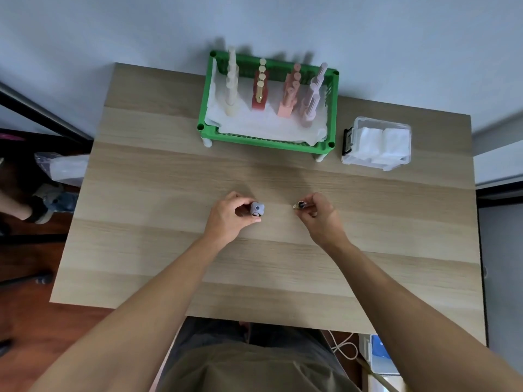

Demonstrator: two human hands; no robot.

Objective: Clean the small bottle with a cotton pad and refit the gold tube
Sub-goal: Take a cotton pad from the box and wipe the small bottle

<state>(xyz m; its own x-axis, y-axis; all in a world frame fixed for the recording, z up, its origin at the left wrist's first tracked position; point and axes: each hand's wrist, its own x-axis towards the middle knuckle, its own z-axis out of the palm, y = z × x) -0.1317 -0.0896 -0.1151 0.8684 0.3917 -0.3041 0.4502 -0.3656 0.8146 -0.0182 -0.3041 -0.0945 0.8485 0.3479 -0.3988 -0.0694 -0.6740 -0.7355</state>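
Hands apart over table, left hand pinching small bottle, right hand pinching gold tube

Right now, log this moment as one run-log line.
left hand: holds small lilac flower-shaped bottle | right hand: holds gold tube | parts: separated | clear plastic cotton-pad box: untouched

A green rack of pastel bottles stands at the wooden table's far edge.
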